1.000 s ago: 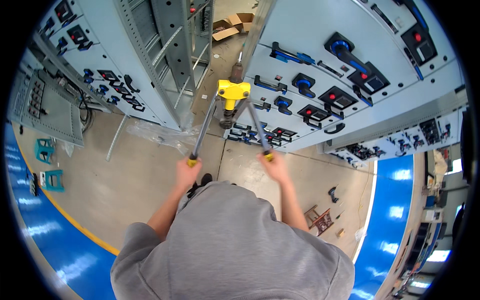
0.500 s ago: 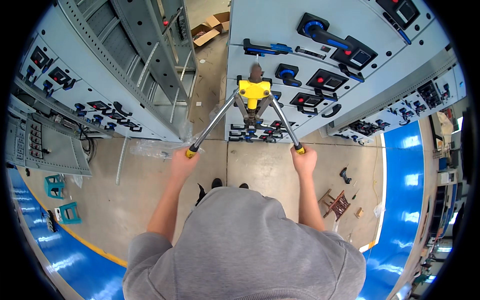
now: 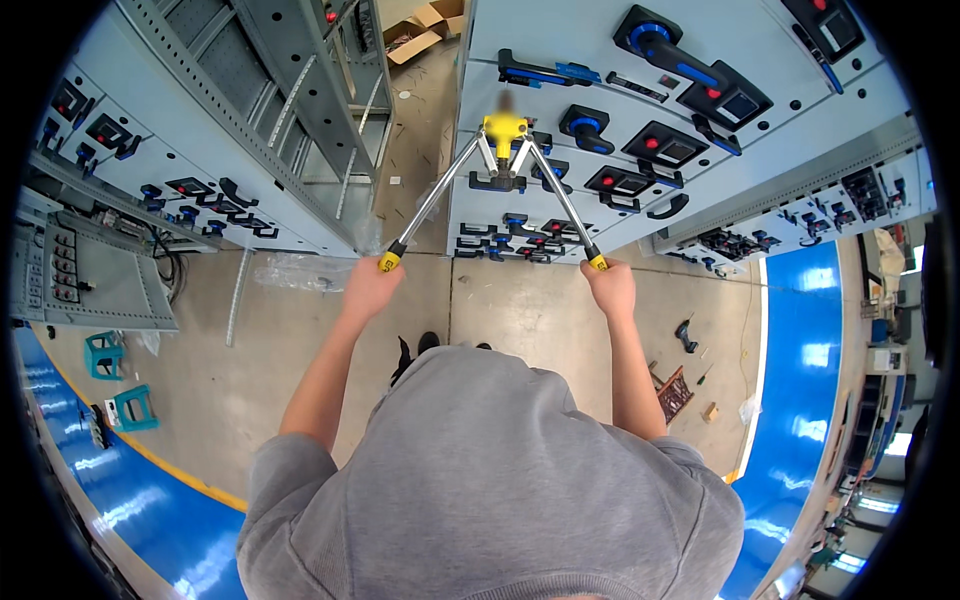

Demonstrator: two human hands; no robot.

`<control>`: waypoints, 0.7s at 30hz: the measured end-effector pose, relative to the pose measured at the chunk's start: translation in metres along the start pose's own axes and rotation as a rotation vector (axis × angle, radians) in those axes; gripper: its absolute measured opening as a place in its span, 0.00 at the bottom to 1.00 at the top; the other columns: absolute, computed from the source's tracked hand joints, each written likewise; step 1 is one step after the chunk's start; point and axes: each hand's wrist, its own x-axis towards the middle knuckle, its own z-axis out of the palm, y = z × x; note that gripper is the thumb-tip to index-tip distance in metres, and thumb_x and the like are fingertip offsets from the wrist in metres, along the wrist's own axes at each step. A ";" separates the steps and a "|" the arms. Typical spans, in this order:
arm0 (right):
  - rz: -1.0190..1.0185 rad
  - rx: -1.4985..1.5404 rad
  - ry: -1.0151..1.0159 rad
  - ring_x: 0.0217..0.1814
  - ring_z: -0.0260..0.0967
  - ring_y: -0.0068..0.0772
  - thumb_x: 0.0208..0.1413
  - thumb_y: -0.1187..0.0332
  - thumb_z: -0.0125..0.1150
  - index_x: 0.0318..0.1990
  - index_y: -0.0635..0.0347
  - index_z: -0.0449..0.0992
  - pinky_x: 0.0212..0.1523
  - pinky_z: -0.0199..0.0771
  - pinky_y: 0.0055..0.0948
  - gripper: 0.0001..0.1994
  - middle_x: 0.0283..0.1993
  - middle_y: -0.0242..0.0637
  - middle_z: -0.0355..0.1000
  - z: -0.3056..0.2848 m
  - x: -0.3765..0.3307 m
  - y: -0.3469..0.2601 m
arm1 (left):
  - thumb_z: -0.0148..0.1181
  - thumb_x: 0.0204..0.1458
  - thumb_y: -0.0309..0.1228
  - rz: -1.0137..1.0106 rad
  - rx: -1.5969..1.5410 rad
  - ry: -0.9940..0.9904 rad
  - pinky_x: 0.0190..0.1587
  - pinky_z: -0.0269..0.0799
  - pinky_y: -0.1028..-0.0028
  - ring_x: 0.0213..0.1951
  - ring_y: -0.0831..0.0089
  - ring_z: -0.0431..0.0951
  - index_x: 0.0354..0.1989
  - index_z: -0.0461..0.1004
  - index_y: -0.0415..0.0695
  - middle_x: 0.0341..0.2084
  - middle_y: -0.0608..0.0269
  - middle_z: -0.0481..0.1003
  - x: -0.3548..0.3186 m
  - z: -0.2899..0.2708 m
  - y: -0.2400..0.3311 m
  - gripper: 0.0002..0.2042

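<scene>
Both my hands hold a long-arm hand riveter with a yellow head (image 3: 504,128) and two metal arms spread in a V. My left hand (image 3: 372,288) is closed round the yellow-and-black grip of the left arm. Round the matching right grip, my right hand (image 3: 613,290) is wrapped too. The riveter's nose points away from me, in front of the left part of a grey switchgear cabinet (image 3: 545,35). That nose is blurred, and I cannot tell whether it touches anything.
Rotary handles (image 3: 660,42) stick out of the cabinet's drawers. At left stands an open metal frame (image 3: 300,120), with clear plastic film (image 3: 300,272) on the floor below. A cordless drill (image 3: 686,336), a brown stool (image 3: 676,394) and teal stools (image 3: 133,408) sit on the floor.
The riveter and both hands have moved a little farther forward. Its arms have come slightly closer together. My grip on both handles is unchanged.
</scene>
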 end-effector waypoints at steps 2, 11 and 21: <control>-0.002 -0.001 0.002 0.31 0.79 0.50 0.49 0.51 0.70 0.35 0.60 0.85 0.36 0.76 0.43 0.19 0.27 0.48 0.79 0.000 0.005 -0.003 | 0.64 0.49 0.42 -0.005 -0.004 -0.003 0.33 0.72 0.55 0.26 0.47 0.79 0.30 0.78 0.33 0.21 0.42 0.77 0.003 -0.003 0.004 0.19; -0.025 0.013 -0.064 0.25 0.74 0.43 0.50 0.51 0.72 0.30 0.67 0.82 0.32 0.72 0.41 0.22 0.21 0.45 0.75 0.000 0.014 -0.010 | 0.65 0.48 0.42 -0.020 0.006 -0.037 0.32 0.72 0.56 0.25 0.49 0.79 0.31 0.78 0.32 0.20 0.43 0.76 0.007 -0.012 0.008 0.19; -0.065 0.106 -0.090 0.21 0.65 0.32 0.51 0.52 0.73 0.28 0.70 0.79 0.28 0.66 0.37 0.23 0.18 0.39 0.70 -0.023 0.027 -0.017 | 0.63 0.51 0.40 -0.165 -0.074 -0.185 0.27 0.69 0.58 0.20 0.61 0.75 0.28 0.74 0.32 0.15 0.53 0.71 -0.003 -0.058 0.068 0.18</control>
